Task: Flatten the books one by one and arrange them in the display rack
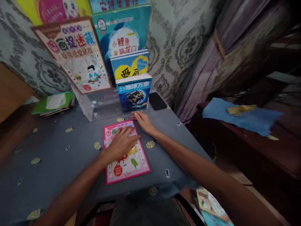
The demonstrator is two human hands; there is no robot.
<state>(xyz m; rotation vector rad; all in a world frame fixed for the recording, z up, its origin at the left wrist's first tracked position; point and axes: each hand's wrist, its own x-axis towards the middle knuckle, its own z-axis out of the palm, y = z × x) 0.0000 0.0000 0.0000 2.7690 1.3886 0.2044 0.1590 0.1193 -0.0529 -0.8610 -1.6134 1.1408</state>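
Observation:
A pink-bordered children's picture book (134,163) lies face up on the grey tablecloth (77,175). My left hand (123,141) rests flat on its upper half, fingers stretched out and covering part of the title. Just past the book's top right corner, my right hand (144,121) lies on its side with its fingers extended, holding nothing. Its fingertips are close to the foot of a blue book with an Earth picture (134,95), which stands upright; whether they touch cannot be made out.
A clear acrylic stand (87,108) holds a brown-bordered book (81,59) and several others, including a teal book (124,31). A black phone-like slab (157,101) lies to the right. Thin green-covered books (54,103) are stacked left. Blue cloth (240,116) lies on furniture at right.

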